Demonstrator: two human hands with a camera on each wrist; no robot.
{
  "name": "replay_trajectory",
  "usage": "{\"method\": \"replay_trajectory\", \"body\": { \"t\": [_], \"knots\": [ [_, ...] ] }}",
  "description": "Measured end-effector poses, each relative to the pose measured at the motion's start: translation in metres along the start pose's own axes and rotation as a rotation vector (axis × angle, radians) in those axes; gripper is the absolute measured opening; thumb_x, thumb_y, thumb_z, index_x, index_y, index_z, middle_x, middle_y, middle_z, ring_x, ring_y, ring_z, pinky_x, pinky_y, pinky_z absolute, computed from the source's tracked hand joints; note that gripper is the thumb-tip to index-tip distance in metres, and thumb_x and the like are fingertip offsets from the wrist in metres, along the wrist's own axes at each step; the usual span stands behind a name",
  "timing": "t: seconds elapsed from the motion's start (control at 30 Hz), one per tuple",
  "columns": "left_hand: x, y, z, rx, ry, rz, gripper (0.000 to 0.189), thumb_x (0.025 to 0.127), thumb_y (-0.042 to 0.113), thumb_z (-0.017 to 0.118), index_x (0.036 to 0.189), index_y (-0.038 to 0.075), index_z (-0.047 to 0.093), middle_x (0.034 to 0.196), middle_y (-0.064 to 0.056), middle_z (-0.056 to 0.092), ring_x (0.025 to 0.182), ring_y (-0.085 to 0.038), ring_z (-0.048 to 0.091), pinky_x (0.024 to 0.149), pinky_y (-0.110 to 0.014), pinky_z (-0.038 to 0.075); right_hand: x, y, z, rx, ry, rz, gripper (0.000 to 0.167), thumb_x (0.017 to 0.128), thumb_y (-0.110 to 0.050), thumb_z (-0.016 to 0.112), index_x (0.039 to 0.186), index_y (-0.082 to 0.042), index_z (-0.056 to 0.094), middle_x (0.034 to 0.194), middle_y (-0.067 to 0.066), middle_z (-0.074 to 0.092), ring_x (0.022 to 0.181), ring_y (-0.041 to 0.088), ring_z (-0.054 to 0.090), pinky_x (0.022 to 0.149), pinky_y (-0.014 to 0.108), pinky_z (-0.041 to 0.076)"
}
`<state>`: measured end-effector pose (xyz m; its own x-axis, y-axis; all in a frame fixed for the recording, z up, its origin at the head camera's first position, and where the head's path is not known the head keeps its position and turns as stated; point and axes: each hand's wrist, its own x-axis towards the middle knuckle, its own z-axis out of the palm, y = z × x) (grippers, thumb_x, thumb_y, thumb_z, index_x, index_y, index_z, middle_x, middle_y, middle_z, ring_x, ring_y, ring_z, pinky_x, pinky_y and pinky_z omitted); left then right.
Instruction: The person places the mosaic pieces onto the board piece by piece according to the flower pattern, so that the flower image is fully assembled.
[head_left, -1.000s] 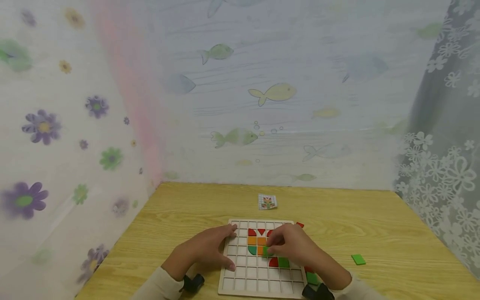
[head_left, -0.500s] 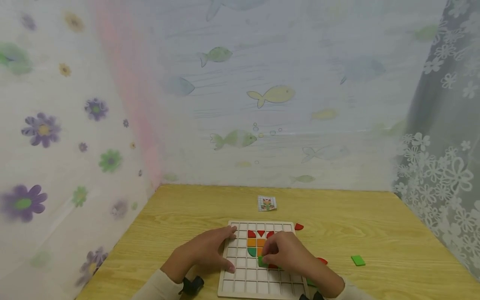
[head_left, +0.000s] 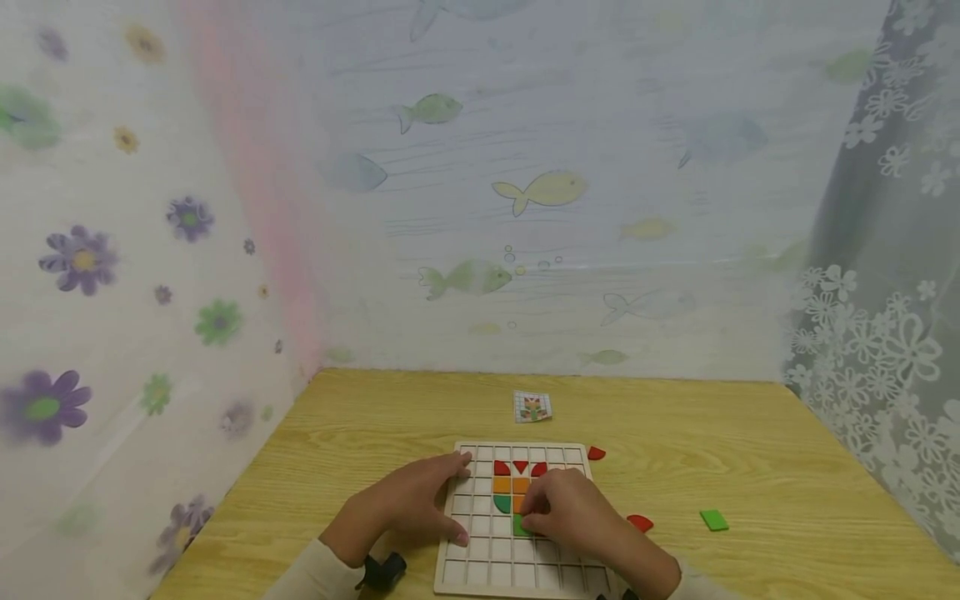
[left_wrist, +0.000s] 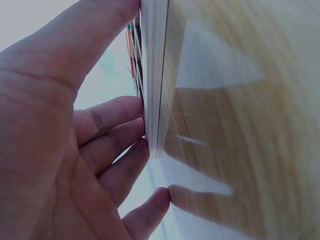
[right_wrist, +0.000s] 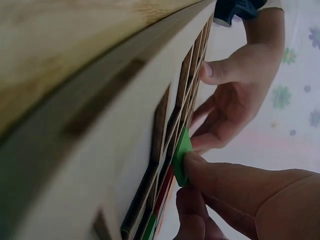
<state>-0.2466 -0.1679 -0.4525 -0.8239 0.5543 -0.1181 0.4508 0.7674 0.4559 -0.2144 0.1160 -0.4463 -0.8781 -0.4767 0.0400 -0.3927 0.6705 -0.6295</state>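
Note:
A pale wooden grid board (head_left: 477, 573) lies on the table with red, orange and green pieces set in its upper cells. My right hand (head_left: 573, 510) pinches a green square tile (right_wrist: 181, 156) between thumb and fingers. In the right wrist view that tile is tilted against the grid, below the orange pieces (head_left: 502, 484); whether it sits fully in a cell cannot be told. At the board's left side, my left hand (head_left: 408, 502) rests with spread fingers and its thumb on the rim. The right hand hides some pieces beneath it.
A small printed card (head_left: 532, 407) with a coloured pattern lies behind the board. Right of the board are a red quarter-round piece (head_left: 596, 453), another red piece (head_left: 640, 523) and a loose green square (head_left: 715, 520). A patterned curtain wall (head_left: 465, 333) rises behind the table.
My right hand has brought the green tile nearer to me and slightly left, from beside the orange piece to the row below. The left hand has stayed at the board's edge.

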Motion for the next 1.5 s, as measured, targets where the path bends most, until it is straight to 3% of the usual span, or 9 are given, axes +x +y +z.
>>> {"method": "replay_trajectory", "body": {
  "t": [1.0,1.17,1.33,1.5],
  "knots": [
    [0.003,-0.006,0.003,0.033,0.006,0.001,0.112,0.072,0.074,0.081,0.162,0.025,0.035,0.151,0.016,0.054,0.151,-0.021,0.04,0.121,-0.05,0.038,-0.002,0.002,0.0,-0.046,-0.011,-0.023,0.004,0.086,-0.022,0.085,0.082,-0.022,0.083,0.075,-0.02,0.071,0.071,-0.003,0.059,0.062,0.023,0.052],
    [0.004,-0.005,0.002,0.03,0.005,0.001,0.112,0.073,0.073,0.081,0.162,0.024,0.035,0.151,0.015,0.054,0.151,-0.021,0.04,0.121,-0.051,0.037,-0.003,0.001,-0.003,-0.061,-0.029,-0.027,0.003,0.086,-0.021,0.085,0.086,-0.018,0.084,0.078,-0.02,0.072,0.072,-0.004,0.06,0.062,0.023,0.051],
    [0.003,-0.004,0.002,0.026,0.005,0.0,0.112,0.073,0.072,0.082,0.162,0.023,0.035,0.152,0.013,0.054,0.151,-0.023,0.04,0.121,-0.052,0.038,-0.003,-0.001,-0.006,-0.105,-0.027,-0.03,0.004,0.084,-0.023,0.086,0.087,-0.022,0.084,0.077,-0.022,0.07,0.07,-0.004,0.056,0.06,0.022,0.049],
    [0.002,-0.003,0.001,0.03,0.007,0.005,0.112,0.074,0.071,0.082,0.162,0.021,0.035,0.153,0.012,0.054,0.151,-0.023,0.04,0.121,-0.052,0.038,-0.002,0.003,-0.018,-0.058,-0.025,-0.068,0.003,0.085,-0.022,0.086,0.085,-0.023,0.083,0.076,-0.019,0.069,0.066,0.0,0.056,0.058,0.023,0.049]
  ]
}}
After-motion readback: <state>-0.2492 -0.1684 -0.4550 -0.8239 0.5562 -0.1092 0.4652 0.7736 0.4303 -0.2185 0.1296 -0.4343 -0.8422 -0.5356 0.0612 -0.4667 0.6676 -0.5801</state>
